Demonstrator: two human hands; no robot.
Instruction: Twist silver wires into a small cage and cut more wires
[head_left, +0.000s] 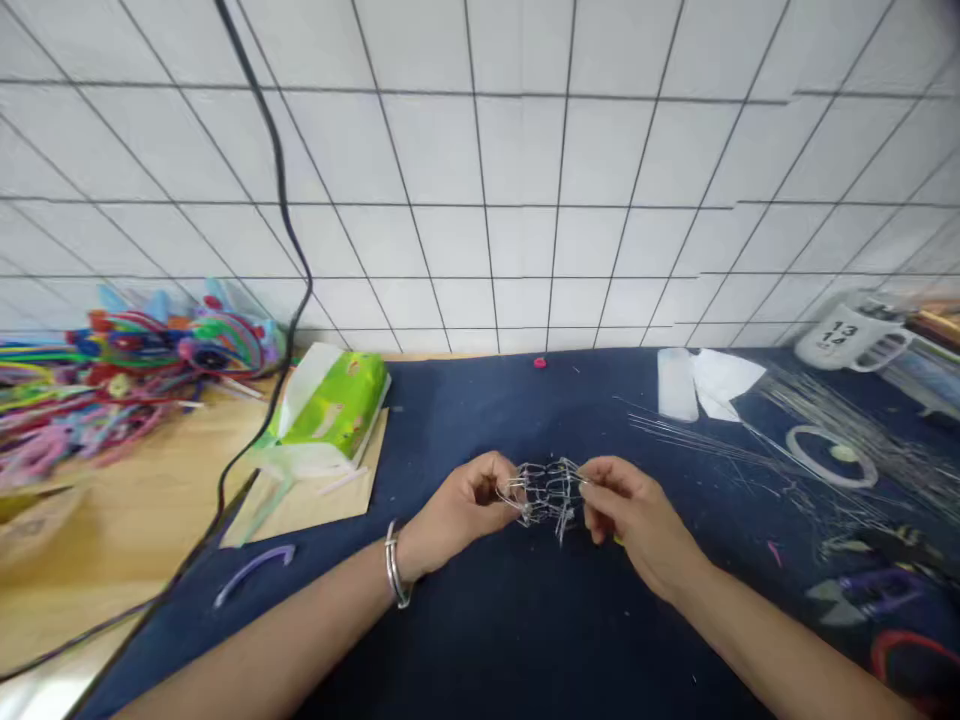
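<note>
A small openwork frame of bent silvery wire (546,490) is held above the dark blue mat (480,640), between my two hands. My left hand (469,505), with metal bangles at its wrist, is closed on the frame's left end, thumb and fingers pinching the wire. On the other side, my right hand (634,515) pinches the right end between thumb and fingertips. A bit of yellow shows under the right hand's fingers; what it is I cannot make out. The far side of the wire frame is partly covered by fingers.
Loose wires (862,430), a white ring (831,455) and purple-handled cutters (870,592) lie right. A mug (844,335) stands behind them. Left are a green tissue pack (334,400), a purple curved strip (253,573), a black cable (281,180) and colourful pipe cleaners (90,410).
</note>
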